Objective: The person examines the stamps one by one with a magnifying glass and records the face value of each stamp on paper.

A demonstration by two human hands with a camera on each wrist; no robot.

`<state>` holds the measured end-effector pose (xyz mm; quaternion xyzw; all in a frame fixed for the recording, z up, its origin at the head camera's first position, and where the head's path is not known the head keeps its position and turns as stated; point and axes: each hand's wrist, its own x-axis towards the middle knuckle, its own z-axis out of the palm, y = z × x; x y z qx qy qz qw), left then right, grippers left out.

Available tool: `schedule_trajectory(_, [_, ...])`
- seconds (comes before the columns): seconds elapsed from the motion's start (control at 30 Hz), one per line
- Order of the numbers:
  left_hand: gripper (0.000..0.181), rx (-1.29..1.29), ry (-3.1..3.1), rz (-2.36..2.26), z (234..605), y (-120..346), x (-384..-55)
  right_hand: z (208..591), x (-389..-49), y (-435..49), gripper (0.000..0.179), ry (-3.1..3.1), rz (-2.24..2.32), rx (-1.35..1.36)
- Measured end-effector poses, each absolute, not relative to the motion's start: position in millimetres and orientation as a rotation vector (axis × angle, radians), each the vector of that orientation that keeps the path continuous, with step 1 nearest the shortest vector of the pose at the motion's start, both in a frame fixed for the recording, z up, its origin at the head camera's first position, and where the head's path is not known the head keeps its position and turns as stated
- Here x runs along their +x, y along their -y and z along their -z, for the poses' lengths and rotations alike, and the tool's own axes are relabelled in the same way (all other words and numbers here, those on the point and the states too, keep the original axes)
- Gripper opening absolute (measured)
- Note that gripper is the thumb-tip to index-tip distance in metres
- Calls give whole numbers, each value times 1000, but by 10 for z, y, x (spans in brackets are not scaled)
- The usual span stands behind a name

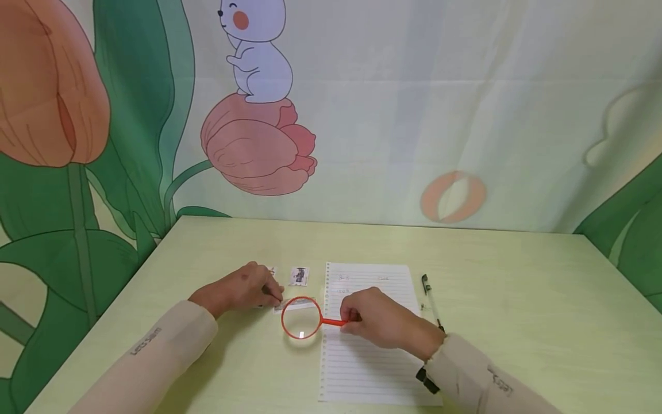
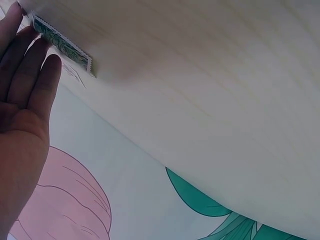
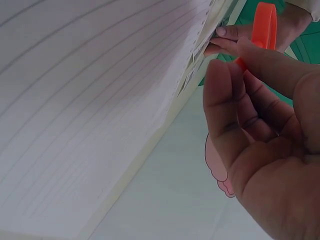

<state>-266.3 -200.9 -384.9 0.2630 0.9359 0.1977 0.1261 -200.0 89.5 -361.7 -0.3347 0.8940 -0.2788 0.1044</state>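
My right hand (image 1: 380, 319) pinches the handle of a red-orange magnifying glass (image 1: 322, 319) between thumb and fingers. Its round lens hovers over the table, beside the paper's left edge and close to a long postage stamp (image 1: 296, 305). At that stamp's left end, thumb and forefinger of my left hand (image 1: 243, 289) pinch its edge. The left wrist view shows a green postage stamp (image 2: 62, 45) beside the fingertips. Another stamp with a dark figure (image 1: 299, 276) lies behind, and one more stamp (image 1: 272, 270) is partly hidden by the left hand.
Lined loose-leaf paper (image 1: 377, 374) with a little handwriting near its top lies under the right hand. A pen (image 1: 431, 299) rests along the paper's right side, partly covered by the right wrist. A printed curtain (image 1: 362, 144) hangs behind the table's far edge.
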Motion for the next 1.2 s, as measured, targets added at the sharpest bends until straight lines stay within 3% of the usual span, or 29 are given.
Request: schedule_trajectory(1.2, [13, 788, -2695, -605, 3831, 1996, -2661, 3656, -2036, -564, 18, -2622, 719, -1013])
